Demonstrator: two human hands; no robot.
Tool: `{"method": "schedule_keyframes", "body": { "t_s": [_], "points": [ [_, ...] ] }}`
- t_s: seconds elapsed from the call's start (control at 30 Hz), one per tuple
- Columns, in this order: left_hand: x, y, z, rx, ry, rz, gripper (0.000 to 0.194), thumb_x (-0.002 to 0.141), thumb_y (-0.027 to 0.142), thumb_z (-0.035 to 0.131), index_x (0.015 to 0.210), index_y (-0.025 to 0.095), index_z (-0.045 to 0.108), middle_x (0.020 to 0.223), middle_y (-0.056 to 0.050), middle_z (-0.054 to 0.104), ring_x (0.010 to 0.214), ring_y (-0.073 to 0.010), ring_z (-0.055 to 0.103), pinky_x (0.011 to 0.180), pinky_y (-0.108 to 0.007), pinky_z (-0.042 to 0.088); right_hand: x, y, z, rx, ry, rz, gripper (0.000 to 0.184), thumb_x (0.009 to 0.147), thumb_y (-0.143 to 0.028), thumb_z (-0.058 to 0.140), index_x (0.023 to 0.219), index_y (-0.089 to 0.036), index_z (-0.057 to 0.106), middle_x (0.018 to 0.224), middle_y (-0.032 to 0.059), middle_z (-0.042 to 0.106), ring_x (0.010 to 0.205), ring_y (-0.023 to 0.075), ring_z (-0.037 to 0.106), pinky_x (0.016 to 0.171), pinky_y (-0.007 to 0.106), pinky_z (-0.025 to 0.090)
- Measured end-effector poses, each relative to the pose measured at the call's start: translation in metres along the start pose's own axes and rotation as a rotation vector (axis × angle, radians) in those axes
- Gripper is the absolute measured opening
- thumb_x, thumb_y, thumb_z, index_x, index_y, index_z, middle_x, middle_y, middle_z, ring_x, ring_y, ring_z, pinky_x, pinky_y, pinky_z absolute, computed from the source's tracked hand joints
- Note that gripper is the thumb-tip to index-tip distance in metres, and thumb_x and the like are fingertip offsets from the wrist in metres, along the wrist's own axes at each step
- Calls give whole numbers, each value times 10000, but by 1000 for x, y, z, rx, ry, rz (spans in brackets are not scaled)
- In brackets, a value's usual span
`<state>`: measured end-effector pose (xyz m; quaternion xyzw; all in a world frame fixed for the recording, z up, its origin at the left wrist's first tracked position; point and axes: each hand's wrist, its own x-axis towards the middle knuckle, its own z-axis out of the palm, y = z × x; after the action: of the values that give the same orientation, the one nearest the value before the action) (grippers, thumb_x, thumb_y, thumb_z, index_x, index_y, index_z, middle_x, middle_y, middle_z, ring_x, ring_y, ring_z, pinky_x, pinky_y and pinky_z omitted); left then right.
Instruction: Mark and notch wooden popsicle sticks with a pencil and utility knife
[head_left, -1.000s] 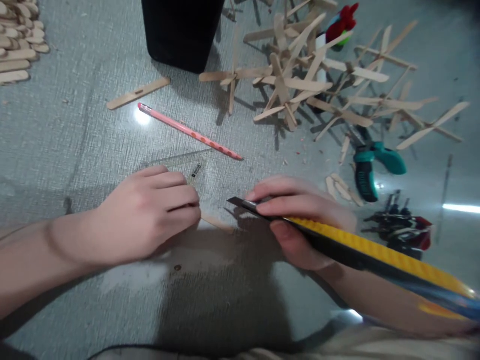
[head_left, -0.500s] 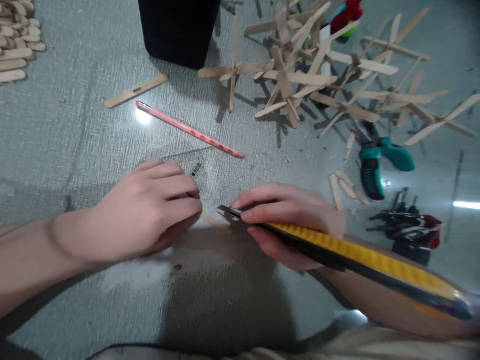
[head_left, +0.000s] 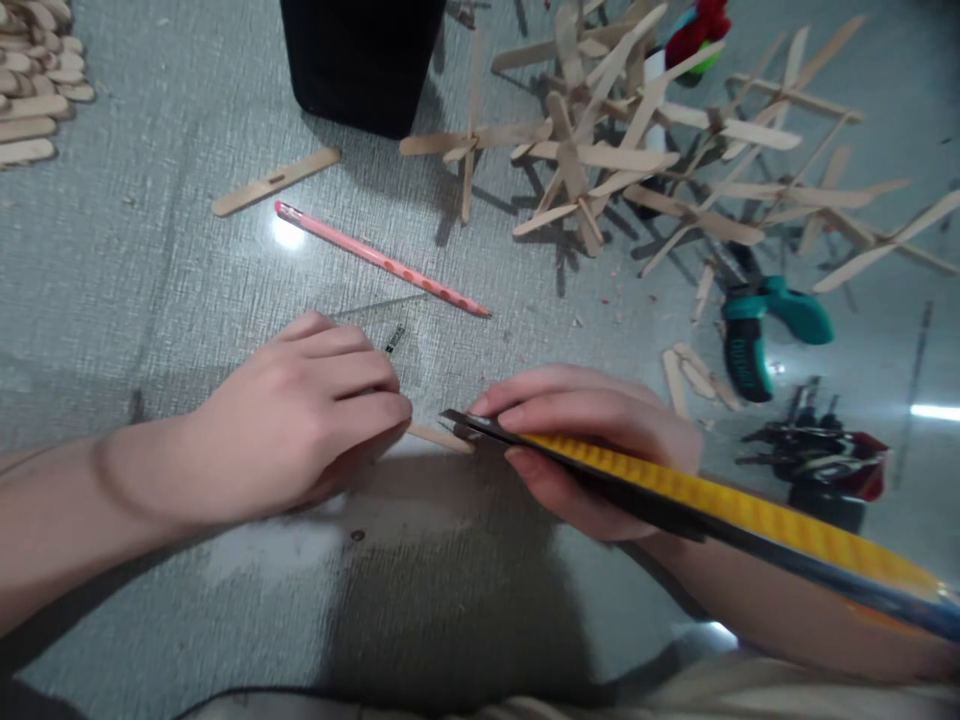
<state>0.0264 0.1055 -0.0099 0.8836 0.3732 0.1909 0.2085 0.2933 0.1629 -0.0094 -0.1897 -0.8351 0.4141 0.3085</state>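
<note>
My left hand [head_left: 322,410] is closed around a wooden craft stick [head_left: 441,438]; only the stick's right end shows past the fingers. In my right hand [head_left: 592,440] I grip a yellow and black utility knife [head_left: 720,505], its blade bare and pointing left. The blade tip is just above the stick's free end; whether they touch I cannot tell. Partly under my left hand lies a clear ruler [head_left: 405,325] with small dark print. Above it rests a pink pencil [head_left: 382,262], point to the right.
A slotted craft stick [head_left: 276,182] lies near a black container [head_left: 360,60]. Crossed-stick pieces [head_left: 577,160] crowd the upper right. Teal-handled pliers [head_left: 748,335], cut stick bits [head_left: 696,375] and a dark tool cluster [head_left: 814,445] are at right. More sticks [head_left: 34,105] are heaped upper left.
The knife and my right hand have shifted slightly right. The stick's end has moved a little to the right and up, and my left fingertips have edged right.
</note>
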Motion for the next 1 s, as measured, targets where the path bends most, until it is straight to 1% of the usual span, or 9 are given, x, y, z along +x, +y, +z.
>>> {"method": "schedule_keyframes", "body": {
  "t_s": [0.17, 0.3, 0.4, 0.5, 0.57, 0.7, 0.77, 0.9, 1.0],
  "points": [
    [1, 0, 1, -17, 0, 9, 190, 1023, 166, 542, 995, 167, 729, 963, -63, 743, 904, -215, 641, 797, -372, 409, -3, -1, 2, 19, 45, 34, 304, 828, -70, 685, 1083, -234, 667, 945, 93, 795, 850, 189, 786, 733, 302, 669],
    [0, 0, 1, -39, 5, 52, 252, 1051, 167, 487, 982, 163, 729, 956, -69, 740, 889, -208, 648, 793, -371, 421, -5, -1, 3, 15, 63, 39, 296, 823, -74, 690, 1072, -232, 666, 947, 93, 795, 855, 193, 788, 738, 306, 668],
    [-1, 0, 1, -63, -7, 83, 273, 1058, 174, 488, 939, 169, 734, 936, -59, 738, 864, -202, 649, 781, -369, 427, -5, -1, 2, 10, 64, 31, 289, 821, -74, 689, 1064, -231, 669, 935, 87, 796, 845, 193, 790, 733, 299, 667],
    [-1, 0, 0, -73, -29, 94, 256, 1048, 173, 517, 922, 169, 741, 930, -57, 739, 843, -195, 648, 760, -360, 435, -4, -1, 1, -6, 44, 15, 260, 826, -77, 684, 1041, -222, 680, 931, 87, 797, 842, 183, 792, 744, 273, 663],
    [0, -1, 0, -60, -1, 95, 230, 1035, 169, 538, 935, 156, 745, 933, -63, 741, 832, -195, 645, 742, -359, 435, -2, -2, 0, -41, 0, 13, 236, 844, -82, 668, 1024, -234, 691, 950, 78, 800, 835, 174, 792, 737, 263, 662],
    [-1, -2, 1, -45, -3, 61, 193, 994, 149, 559, 967, 166, 750, 964, -64, 744, 878, -211, 651, 765, -365, 435, 1, -4, -1, -67, -71, 16, 202, 853, -78, 660, 978, -232, 696, 952, 70, 804, 820, 156, 792, 730, 233, 657],
    [-1, -2, 2, -44, -6, 39, 191, 981, 138, 560, 977, 186, 745, 992, -58, 746, 904, -212, 646, 778, -362, 423, 1, -6, -1, -64, -83, 21, 183, 849, -79, 675, 966, -218, 688, 939, 75, 804, 822, 146, 791, 745, 212, 651],
    [-2, -2, 4, -53, 41, -13, 182, 977, 144, 576, 964, 217, 742, 999, -38, 745, 906, -201, 621, 783, -354, 392, 1, -9, 2, -71, -113, 50, 190, 853, -78, 695, 980, -219, 684, 955, 66, 806, 829, 136, 791, 760, 204, 651],
    [0, -1, 4, -73, 37, -54, 195, 972, 133, 588, 928, 225, 755, 974, -26, 743, 883, -189, 611, 780, -345, 382, -1, -11, 5, -68, -94, 63, 225, 857, -71, 697, 1014, -232, 685, 982, 63, 807, 833, 134, 790, 765, 205, 655]
  ]
}}
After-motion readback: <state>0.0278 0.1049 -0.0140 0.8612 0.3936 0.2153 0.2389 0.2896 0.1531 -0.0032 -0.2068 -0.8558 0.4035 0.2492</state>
